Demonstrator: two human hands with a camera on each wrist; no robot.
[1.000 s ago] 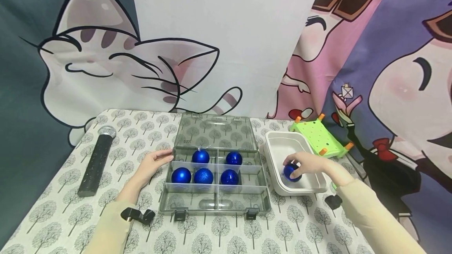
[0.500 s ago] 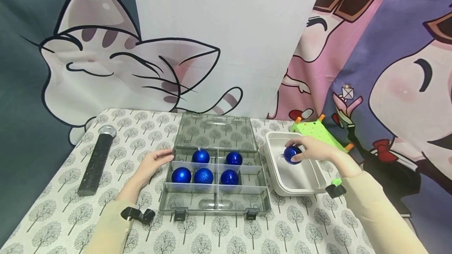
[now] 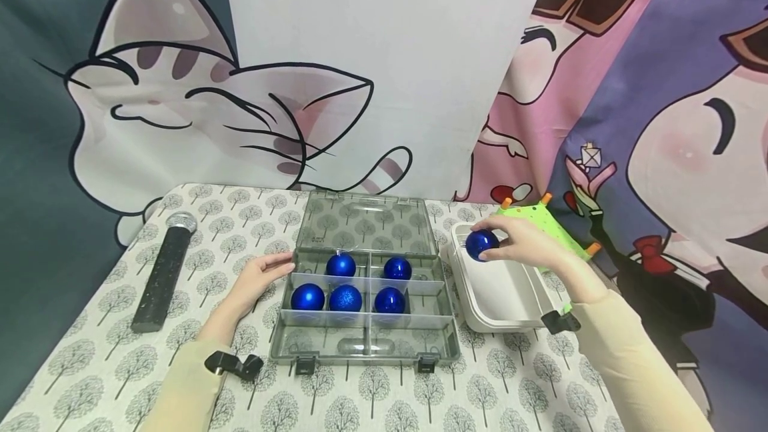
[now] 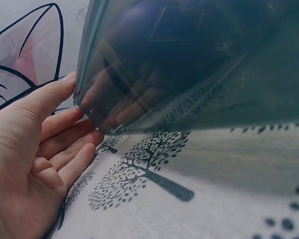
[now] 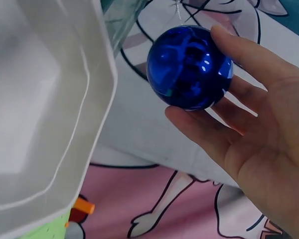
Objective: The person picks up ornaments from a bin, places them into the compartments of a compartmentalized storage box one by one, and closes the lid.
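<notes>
A shiny blue Christmas ball (image 3: 482, 245) is pinched between the thumb and fingers of my right hand (image 3: 521, 241). In the right wrist view this ball (image 5: 189, 68) shows a silvery cord at its top. Beneath it stands a white plastic bin (image 3: 501, 324). My left hand (image 3: 259, 283) touches the left side of a clear grey divided box (image 3: 414, 345) with its fingertips; the left wrist view shows these fingers (image 4: 72, 132) at the box wall. Several blue balls lie in the box's back and middle rows, among them a glittery one (image 3: 345, 299). The lid (image 3: 369, 222) is folded back.
To the left lies a black microphone (image 3: 162, 279) with a silver head. Behind the bin at the right is a bright green pegged toy stand (image 3: 549, 225) with orange feet. A tree-print cloth (image 3: 336, 399) covers the table, and a cartoon curtain (image 3: 384, 32) hangs behind.
My right hand has lifted the blue Christmas ball from inside the white bin, up and slightly left, over its back left rim. My left hand has stayed at the box.
</notes>
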